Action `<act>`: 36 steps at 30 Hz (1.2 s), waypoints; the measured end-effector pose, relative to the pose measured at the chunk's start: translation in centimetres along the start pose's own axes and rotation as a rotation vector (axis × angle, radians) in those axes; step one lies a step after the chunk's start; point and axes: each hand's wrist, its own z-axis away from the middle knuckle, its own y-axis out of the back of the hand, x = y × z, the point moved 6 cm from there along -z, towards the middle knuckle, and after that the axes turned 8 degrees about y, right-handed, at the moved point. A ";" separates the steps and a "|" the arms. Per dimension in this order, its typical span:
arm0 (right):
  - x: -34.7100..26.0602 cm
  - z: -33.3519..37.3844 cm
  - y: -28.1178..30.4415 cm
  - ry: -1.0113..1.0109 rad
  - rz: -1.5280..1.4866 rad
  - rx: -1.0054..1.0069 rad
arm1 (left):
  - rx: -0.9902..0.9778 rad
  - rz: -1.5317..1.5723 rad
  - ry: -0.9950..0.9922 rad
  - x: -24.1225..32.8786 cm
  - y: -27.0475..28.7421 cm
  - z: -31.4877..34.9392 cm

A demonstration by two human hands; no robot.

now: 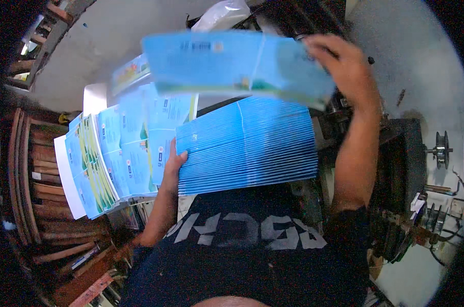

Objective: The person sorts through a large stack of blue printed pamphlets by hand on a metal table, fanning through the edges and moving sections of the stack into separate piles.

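One blue printed sheet (211, 61), blurred, hangs above the far side of a fanned stack of blue sheets (247, 151), its right end pinched by the bent fingers of a person's right hand (339, 64). Dark print on the sheet is too smeared to read. At the stack's left edge, the left hand (174, 162) clasps it, thumb on top, other fingers out of sight. Farther left, overlapping blue-and-green sheets (134, 138) carry small dark emblems and fine lines of text. Large white lettering crosses the person's dark T-shirt (252, 266) on the near side. Brown wooden boards (51, 192) line the left; a metal spool (441, 150) stands far right.
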 end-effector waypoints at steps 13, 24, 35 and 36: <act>-4.2 8.0 -6.0 0.186 -0.015 -0.365 | 0.038 0.049 -0.012 -0.9 0.7 0.6; -6.8 13.4 -7.9 0.229 0.180 -0.539 | -0.025 0.186 -0.065 -0.1 -0.6 0.4; -6.2 13.0 -8.4 0.142 0.280 -0.601 | -0.057 0.167 -0.074 -0.4 -0.3 0.3; -6.7 12.9 -8.4 0.220 0.316 -0.573 | -0.058 0.170 -0.073 -0.2 -0.4 0.3</act>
